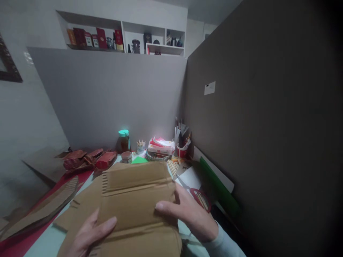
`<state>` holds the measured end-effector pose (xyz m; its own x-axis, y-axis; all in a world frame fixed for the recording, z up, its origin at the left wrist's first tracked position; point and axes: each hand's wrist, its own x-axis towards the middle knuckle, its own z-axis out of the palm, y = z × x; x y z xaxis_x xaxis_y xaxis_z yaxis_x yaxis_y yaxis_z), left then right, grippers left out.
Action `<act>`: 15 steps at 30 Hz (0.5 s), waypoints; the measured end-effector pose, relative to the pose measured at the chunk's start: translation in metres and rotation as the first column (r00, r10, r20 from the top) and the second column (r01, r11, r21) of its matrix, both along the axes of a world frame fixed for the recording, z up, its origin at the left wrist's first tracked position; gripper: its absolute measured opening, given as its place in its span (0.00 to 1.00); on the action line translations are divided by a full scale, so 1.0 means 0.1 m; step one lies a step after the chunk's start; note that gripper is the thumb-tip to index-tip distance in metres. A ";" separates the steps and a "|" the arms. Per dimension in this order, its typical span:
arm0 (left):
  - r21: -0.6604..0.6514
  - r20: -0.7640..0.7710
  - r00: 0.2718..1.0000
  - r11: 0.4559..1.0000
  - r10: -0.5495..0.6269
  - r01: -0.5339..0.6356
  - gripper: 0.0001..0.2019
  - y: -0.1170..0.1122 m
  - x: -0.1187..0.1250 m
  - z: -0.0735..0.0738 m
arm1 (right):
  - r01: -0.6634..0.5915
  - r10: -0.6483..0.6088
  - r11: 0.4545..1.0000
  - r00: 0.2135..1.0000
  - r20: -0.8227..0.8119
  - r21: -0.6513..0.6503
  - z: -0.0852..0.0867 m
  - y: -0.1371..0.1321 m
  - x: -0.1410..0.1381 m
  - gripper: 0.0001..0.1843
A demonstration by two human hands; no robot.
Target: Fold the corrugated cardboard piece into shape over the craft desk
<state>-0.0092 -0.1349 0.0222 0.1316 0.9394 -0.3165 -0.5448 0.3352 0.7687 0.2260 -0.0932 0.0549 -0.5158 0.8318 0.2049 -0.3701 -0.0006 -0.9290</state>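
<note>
A brown piece of corrugated cardboard [135, 194] with creases and a perforated left edge is held flat above the table in front of me. My left hand [88, 233] grips its lower left part, thumb on top. On the cardboard's right edge my right hand [191, 214] holds on, its thumb pressed on the upper face. Both hands hold the same piece.
Red-handled scissors [198, 198] lie just right of my right hand. Farther back stand a teal-lidded jar [124, 141], a red cup of pens [182, 148], a stack of packets [160, 146] and red cardboard scraps [88, 159]. Grey partition walls close off the back and right.
</note>
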 end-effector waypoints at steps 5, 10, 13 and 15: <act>0.015 -0.153 0.988 0.999 -0.033 0.035 0.46 0.01 -0.17 -0.09 | -0.057 0.058 0.997 0.998 0.019 -0.047 -0.12 0.05 0.01 0.28; 0.012 -0.320 0.947 1.000 -0.023 0.029 0.39 -0.03 -0.17 0.00 | -0.105 0.109 0.993 0.990 0.092 -0.045 -0.15 0.06 -0.02 0.33; 0.023 -0.281 0.960 1.000 0.001 0.006 0.36 -0.06 -0.12 0.07 | -0.065 0.068 0.997 0.990 0.123 -0.028 -0.12 0.05 -0.07 0.31; 0.080 -0.331 0.943 0.997 0.036 -0.010 0.34 -0.07 -0.11 0.09 | -0.009 0.011 1.000 0.992 0.122 -0.018 -0.09 0.02 -0.11 0.30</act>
<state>-0.0203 -0.1417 0.0308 0.0091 0.9640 -0.2658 -0.2610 0.2589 0.9300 0.2152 -0.0907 0.0456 -0.5446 0.8292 0.1255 -0.2538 -0.0203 -0.9670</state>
